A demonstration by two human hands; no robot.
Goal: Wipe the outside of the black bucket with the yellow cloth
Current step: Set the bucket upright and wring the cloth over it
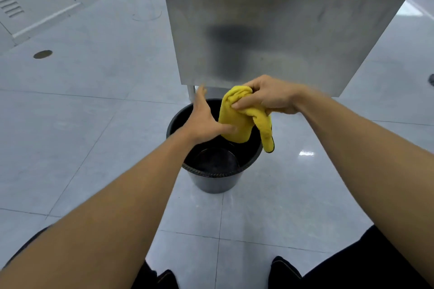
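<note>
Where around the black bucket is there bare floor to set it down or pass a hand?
Bare tile floor lies left of the black bucket, toward the round floor drain, on its right, and in front of it before the shoes. Behind is crowded: the steel cabinet stands close. Above the rim, the left hand, right hand and yellow cloth fill the space.

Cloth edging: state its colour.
Black trim along the yellow cloth hem, clearest at its hanging tip in the head view.

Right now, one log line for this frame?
right hand: grips yellow cloth | left hand: open, thumb touching cloth | black bucket: upright, unwiped
</note>
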